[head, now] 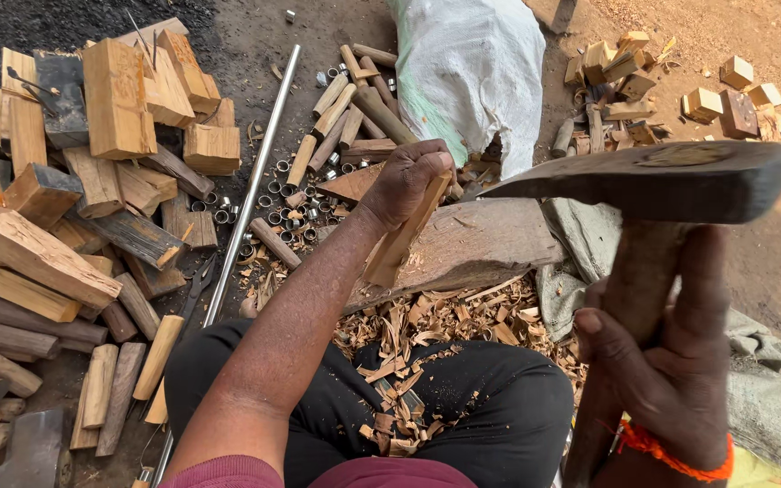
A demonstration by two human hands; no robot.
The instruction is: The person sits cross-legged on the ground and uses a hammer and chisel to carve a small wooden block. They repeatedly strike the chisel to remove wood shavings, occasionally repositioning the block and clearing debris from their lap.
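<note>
Timber blocks (119,99) are heaped at the far left, and a white sack (472,72) is set at the far middle. A wooden chopping block (472,244) is laid near the centre, with shavings (427,325) strewn before it. An adze-like axe (653,181) is gripped by its handle in the right hand (671,361). A wood piece (404,237) is clamped upright on the block by the left hand (409,181). Metal rings (282,212) are scattered left of it.

1 bulging white woven sack (472,72) with green tints stands top centre.
</note>
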